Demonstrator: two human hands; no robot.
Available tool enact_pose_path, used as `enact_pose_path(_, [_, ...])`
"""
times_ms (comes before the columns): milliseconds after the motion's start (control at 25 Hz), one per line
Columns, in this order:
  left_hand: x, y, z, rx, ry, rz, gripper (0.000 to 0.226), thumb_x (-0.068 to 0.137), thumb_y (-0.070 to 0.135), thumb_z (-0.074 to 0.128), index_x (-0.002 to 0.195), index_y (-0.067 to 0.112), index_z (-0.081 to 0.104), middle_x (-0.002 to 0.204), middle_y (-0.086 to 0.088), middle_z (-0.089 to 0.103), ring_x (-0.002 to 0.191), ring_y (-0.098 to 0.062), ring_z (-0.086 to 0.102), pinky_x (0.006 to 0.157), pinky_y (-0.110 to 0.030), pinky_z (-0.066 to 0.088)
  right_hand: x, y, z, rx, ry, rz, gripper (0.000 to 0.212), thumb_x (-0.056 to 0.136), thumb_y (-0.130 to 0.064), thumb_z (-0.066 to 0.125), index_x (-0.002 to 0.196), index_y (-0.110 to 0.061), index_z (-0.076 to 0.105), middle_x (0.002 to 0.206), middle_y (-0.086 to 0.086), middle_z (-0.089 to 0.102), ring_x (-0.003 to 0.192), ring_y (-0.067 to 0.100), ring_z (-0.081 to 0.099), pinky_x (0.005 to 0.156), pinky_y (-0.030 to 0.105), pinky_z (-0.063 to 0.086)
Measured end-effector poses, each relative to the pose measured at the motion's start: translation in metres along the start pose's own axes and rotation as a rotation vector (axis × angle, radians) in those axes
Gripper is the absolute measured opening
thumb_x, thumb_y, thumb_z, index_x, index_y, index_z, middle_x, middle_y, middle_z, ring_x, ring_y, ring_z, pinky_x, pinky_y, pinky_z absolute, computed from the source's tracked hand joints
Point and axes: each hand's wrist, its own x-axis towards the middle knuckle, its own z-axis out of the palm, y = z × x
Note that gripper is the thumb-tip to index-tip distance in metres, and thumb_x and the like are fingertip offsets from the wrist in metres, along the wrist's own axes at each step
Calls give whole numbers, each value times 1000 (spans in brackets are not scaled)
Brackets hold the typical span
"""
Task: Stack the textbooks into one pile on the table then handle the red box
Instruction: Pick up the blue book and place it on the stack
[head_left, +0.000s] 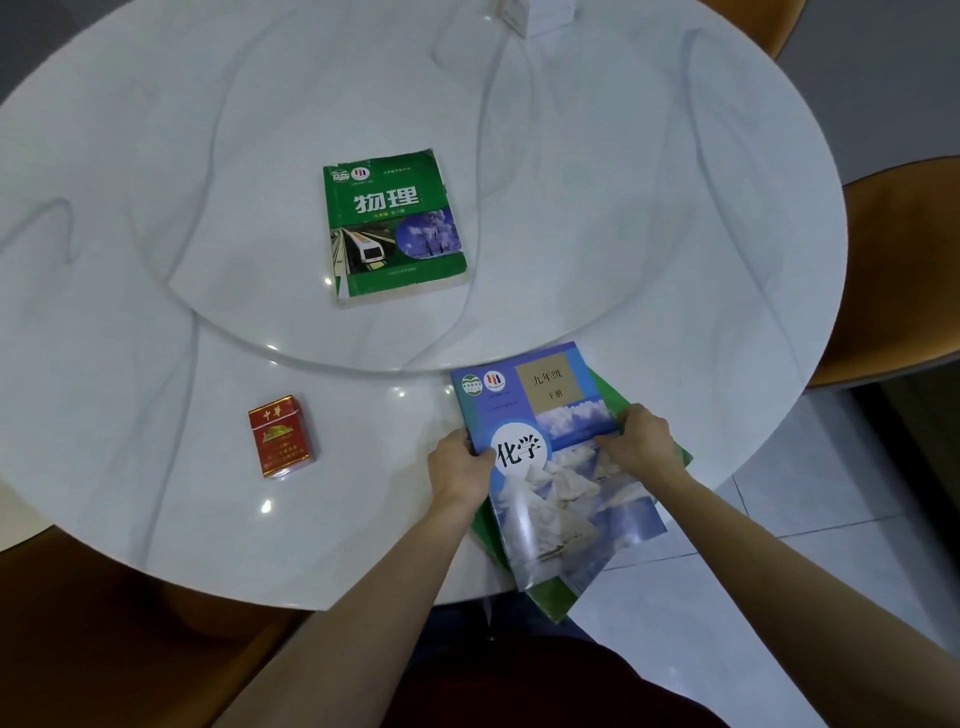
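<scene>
A blue textbook (558, 499) lies on top of a green book (553, 597) at the table's near right edge, both overhanging it. My left hand (460, 462) grips the blue textbook's left edge. My right hand (641, 439) holds its right edge, fingers on the cover. A green textbook (395, 228) lies flat by itself on the raised round turntable (260, 218) in the middle. The red box (280, 437) lies on the table to the left of my hands, apart from everything.
The white marble round table (130, 415) fills most of the view. A white box (540, 15) stands at the far edge. Brown chairs (904, 270) stand at the right and near left. Tiled floor shows at the lower right.
</scene>
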Motion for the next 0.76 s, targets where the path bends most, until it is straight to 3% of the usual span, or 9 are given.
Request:
enact_pose_path(120, [-11, -1, 6, -128, -45, -12, 24, 89, 4, 54, 113, 8, 54, 109, -11, 66, 87, -21, 61, 72, -28, 49, 1, 3, -2, 57, -48, 21, 29, 82, -18, 63, 103, 1, 64, 102, 20, 68, 93, 35, 63, 69, 31, 44])
enact_pose_path(320, [-19, 2, 0, -226, -51, 61, 31, 93, 1, 47, 119, 17, 50, 108, -7, 65, 96, -24, 63, 80, -34, 53, -1, 9, -5, 119, -57, 25, 23, 80, -18, 64, 88, 3, 68, 93, 22, 70, 87, 35, 64, 72, 35, 49])
enact_pose_path(440, [-16, 10, -13, -270, -55, 106, 35, 93, 1, 46, 123, 20, 50, 106, -7, 66, 94, -23, 64, 80, -35, 54, -1, 7, -10, 291, -76, 47, 13, 80, -18, 67, 76, -6, 64, 85, 21, 66, 79, 32, 60, 73, 39, 50])
enact_pose_path(560, [-8, 22, -32, -342, -73, 127, 34, 94, 2, 47, 122, 21, 51, 105, -10, 67, 89, -20, 65, 76, -33, 54, -2, -6, -20, 563, -135, 72, 13, 79, -8, 70, 78, -7, 57, 82, 20, 61, 73, 31, 57, 67, 40, 50])
enact_pose_path(760, [24, 54, -79, -414, 13, 171, 33, 94, 1, 47, 124, 16, 53, 111, -19, 67, 102, -31, 65, 90, -45, 53, 3, -69, -47, 789, -163, -46, 17, 78, 6, 68, 79, -8, 59, 76, 17, 56, 64, 25, 51, 57, 32, 42])
